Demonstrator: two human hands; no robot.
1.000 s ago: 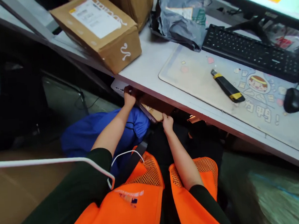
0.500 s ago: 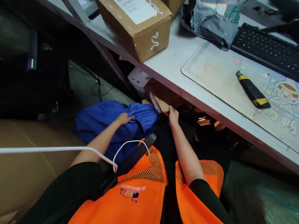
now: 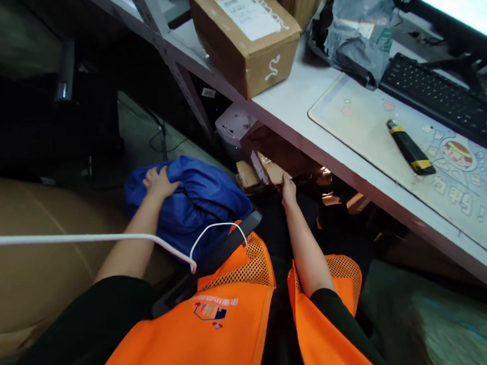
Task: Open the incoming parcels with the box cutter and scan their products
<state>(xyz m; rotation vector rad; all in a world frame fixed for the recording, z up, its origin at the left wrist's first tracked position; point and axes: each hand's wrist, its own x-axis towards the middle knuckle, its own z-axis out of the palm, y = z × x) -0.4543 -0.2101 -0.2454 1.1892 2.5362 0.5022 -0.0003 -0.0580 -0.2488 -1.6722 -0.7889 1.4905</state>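
Observation:
A blue cloth bag (image 3: 202, 193) lies bunched up to the left of my legs, below the desk's edge. My left hand (image 3: 159, 184) rests on its upper left part with the fingers spread. Under the desk, my right hand (image 3: 288, 191) is closed on the edge of a cardboard flap (image 3: 272, 169), the thumb along its top. The flap belongs to an open cardboard box in the shadow, whose inside is mostly dark. Beside that flap is another small piece of cardboard (image 3: 247, 174).
On the white desk (image 3: 320, 80) are a taped carton (image 3: 245, 35), a grey plastic bag (image 3: 354, 36), a keyboard (image 3: 445, 90) and a yellow-black utility knife (image 3: 410, 146) on a desk mat. A white device (image 3: 233, 125) stands underneath. A large carton (image 3: 43, 246) is at my left.
My left hand has moved left across the blue bag and spread its fingers, letting go of the bag's gathered part, which has sunk. My right hand stays at the cardboard flap. The view has shifted slightly.

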